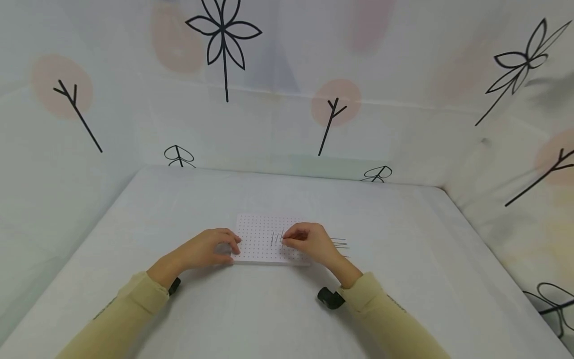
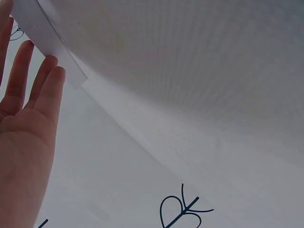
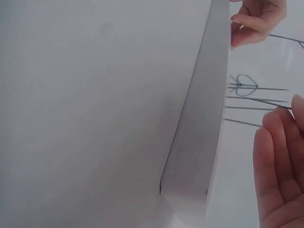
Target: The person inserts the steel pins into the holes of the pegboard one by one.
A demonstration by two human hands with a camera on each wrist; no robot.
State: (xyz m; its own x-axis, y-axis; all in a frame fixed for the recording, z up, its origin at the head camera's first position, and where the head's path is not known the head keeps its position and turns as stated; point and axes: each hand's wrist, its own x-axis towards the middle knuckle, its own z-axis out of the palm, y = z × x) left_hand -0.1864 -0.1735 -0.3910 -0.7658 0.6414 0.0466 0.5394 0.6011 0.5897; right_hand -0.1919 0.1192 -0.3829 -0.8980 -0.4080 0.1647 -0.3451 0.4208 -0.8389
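A white pegboard [image 1: 255,234] with rows of small holes lies on the table. Several thin dark sticks [image 1: 272,239] stand up from its middle. My right hand [image 1: 314,242] is over the board's right part, pinching a thin dark stick [image 3: 273,103] between thumb and fingertips, beside the standing ones. At the board's left edge is my left hand [image 1: 208,248], its fingertips and thumb touching the side. In the left wrist view, the fairly straight fingers [image 2: 47,85] lie against the board's side wall [image 2: 45,31]. My right hand covers part of the board's right side.
More thin dark sticks [image 1: 339,244] lie to the right of my right hand, at the board's right edge. The white tabletop [image 1: 202,199] extends around the board. Patterned white cloth walls [image 1: 273,124] enclose the back and sides. Dark wrist cameras [image 1: 331,297] hang under both wrists.
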